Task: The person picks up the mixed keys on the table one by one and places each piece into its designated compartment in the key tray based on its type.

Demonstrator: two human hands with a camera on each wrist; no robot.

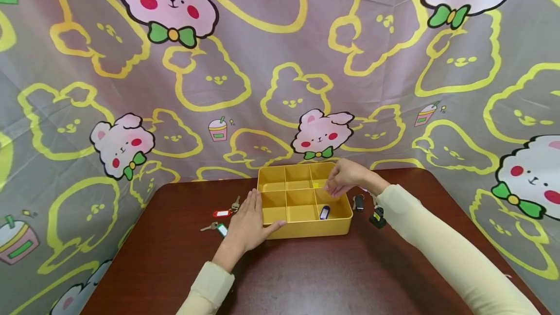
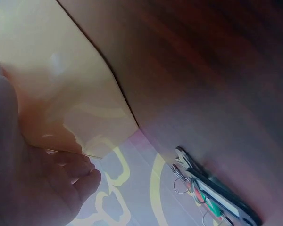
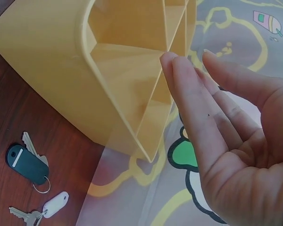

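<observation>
A yellow box (image 1: 317,229) with two rows of three compartments stands on the table. My left hand (image 1: 247,220) rests along its left side, fingers straight and thumb at the front rim; the left wrist view shows the palm by the side wall. Over the right-hand compartments hovers my right hand (image 1: 343,177). In the right wrist view its fingers (image 3: 198,103) are extended, and nothing shows between them and the thumb. A dark blue key tag (image 1: 324,212) lies in the front right compartment. Something small and bright yellow (image 1: 317,185) shows in the back right one.
Left of the box lie keys with a red tag (image 1: 221,213) and a green tag (image 1: 222,229). To its right are a key with a black tag (image 1: 359,202), a black item with yellow on it (image 1: 377,217) and a white-tagged key (image 3: 55,204). A patterned cloth (image 1: 262,86) hangs behind.
</observation>
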